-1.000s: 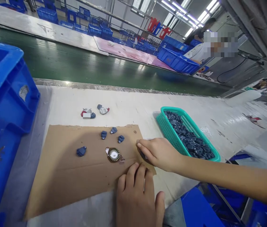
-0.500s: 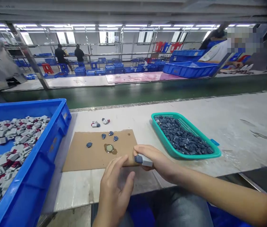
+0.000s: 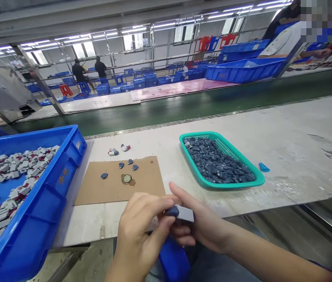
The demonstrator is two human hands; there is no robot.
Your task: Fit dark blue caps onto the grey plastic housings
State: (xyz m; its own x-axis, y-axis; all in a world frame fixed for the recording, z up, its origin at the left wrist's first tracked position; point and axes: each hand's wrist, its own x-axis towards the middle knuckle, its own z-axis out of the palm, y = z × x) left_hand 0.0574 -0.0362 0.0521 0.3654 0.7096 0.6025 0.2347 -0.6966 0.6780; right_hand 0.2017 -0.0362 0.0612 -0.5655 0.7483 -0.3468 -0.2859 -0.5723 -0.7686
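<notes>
A small plastic piece, light grey with a dark blue end, is between my two hands in front of the table edge. My left hand pinches its dark blue end between thumb and fingertips. Around the grey part, my right hand is closed, with its lower fingers curled beneath. Beyond my hands a cardboard sheet bears several loose dark blue parts and a small round cap-like dish with a wet stain beside it. Part of the held piece is hidden by my fingers.
A blue crate of grey and dark red pieces is at left. At right, a green basket holds many dark blue parts. Two assembled-looking pieces lie behind the cardboard. A green conveyor belt runs behind; a co-worker sits across it.
My left hand has closed from an open pose onto the dark blue end of the piece. My right hand has lowered slightly, and the camera view has tilted.
</notes>
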